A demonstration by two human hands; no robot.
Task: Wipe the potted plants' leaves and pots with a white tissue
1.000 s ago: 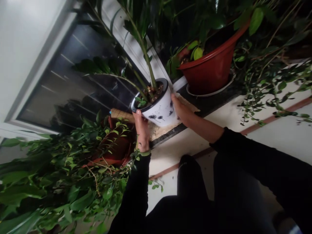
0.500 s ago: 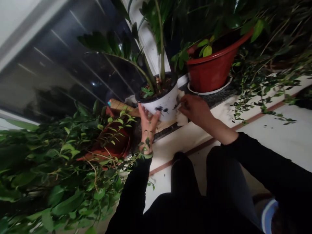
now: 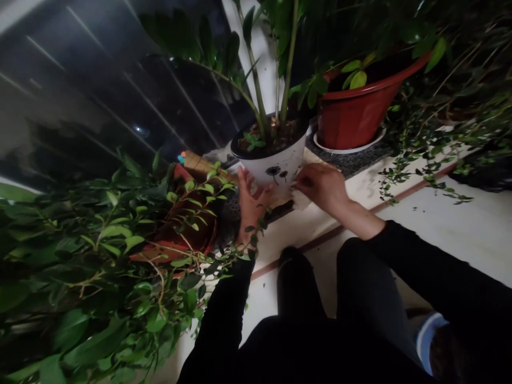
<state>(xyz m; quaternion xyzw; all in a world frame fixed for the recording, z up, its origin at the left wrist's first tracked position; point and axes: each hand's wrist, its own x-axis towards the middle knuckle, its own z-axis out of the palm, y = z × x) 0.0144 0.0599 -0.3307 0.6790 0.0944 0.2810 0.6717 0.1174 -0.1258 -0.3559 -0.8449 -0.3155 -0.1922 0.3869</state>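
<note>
With our left hand point(image 3: 254, 205) splayed at the dandelion-print pot point(image 3: 276, 164) on the speckled stone sill point(image 3: 348, 161) and our right hand point(image 3: 324, 186) pinching the pale sheet point(image 3: 302, 201) by its base, a hard tug could topple it.

Front of white pot point(image 3: 276, 172): open passage between left hand point(image 3: 253, 208) and right hand point(image 3: 325, 188). Left side: trailing vines point(image 3: 116, 231) cross left wrist, obstruct forearm path. Right side: red pot point(image 3: 354, 122) close by, narrow gap only. Above: tall stems point(image 3: 289, 58) obstruct. Rear: window point(image 3: 100, 80) limits reach.
</note>
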